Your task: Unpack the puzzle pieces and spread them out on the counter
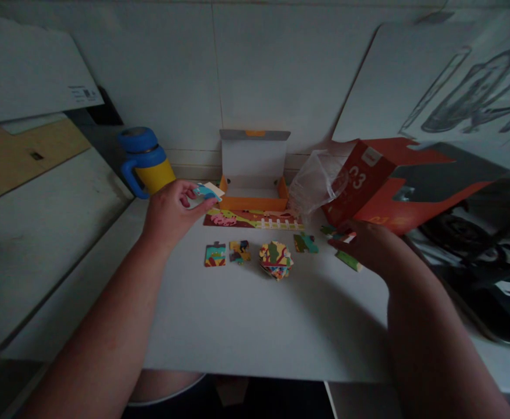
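Note:
My left hand (171,209) is closed on a blue and white puzzle piece (209,191), held up in front of the open orange box (255,202). At the right, my right hand (363,241) pinches a puzzle piece (349,237) with a red and pale edge, partly hidden by the fingers. Close by lies a green puzzle piece (348,260). A stack of puzzle pieces (275,259) sits mid-table. Left of it lie a turquoise puzzle piece (215,255) and a yellow-brown one (239,251); on its right is a green-teal puzzle piece (306,243). A joined picture strip (250,220) runs before the box.
A blue and yellow mug (150,163) stands at the back left of the white table (255,326). Behind my right hand are a clear plastic bag (318,183) and a tilted red-orange carton (368,180). Dark equipment (481,267) fills the right edge.

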The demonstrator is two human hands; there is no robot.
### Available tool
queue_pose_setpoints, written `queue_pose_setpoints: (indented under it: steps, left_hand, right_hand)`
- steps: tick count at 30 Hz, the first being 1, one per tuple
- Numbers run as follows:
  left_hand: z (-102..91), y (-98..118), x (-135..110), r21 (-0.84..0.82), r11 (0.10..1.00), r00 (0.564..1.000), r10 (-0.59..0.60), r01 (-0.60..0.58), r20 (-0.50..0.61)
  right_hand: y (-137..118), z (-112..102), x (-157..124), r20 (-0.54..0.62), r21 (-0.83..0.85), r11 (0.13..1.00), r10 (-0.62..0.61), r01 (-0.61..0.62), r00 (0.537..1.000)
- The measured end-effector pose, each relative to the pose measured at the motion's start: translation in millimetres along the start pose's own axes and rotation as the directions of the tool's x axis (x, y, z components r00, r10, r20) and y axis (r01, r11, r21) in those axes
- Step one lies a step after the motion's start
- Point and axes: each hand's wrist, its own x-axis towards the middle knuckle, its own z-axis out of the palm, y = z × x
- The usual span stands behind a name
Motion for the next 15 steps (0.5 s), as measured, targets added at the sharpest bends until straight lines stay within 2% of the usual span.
queue_pose_setpoints:
  steps: [5,12,15]
  left_hand:
    - [2.5,-31,-11,0.026,0.989,0.983,-0.151,0.149,0.102]
    - [1.7,-61,-13,0.267,0.914,0.937,-0.338,0.306,0.086]
    - [0.8,-72,-13,0.305,0.890,0.919,-0.383,0.340,0.094]
  right_hand:
    - [-9,8,0,0.051,0.019,1.000,0.018,-0.019,0.999]
    - [-1,11,-1,0.107,-0.059,0.997,-0.036,0.043,0.994]
    - [11,13,-4,0.110,-0.062,0.998,0.014,-0.007,0.994]
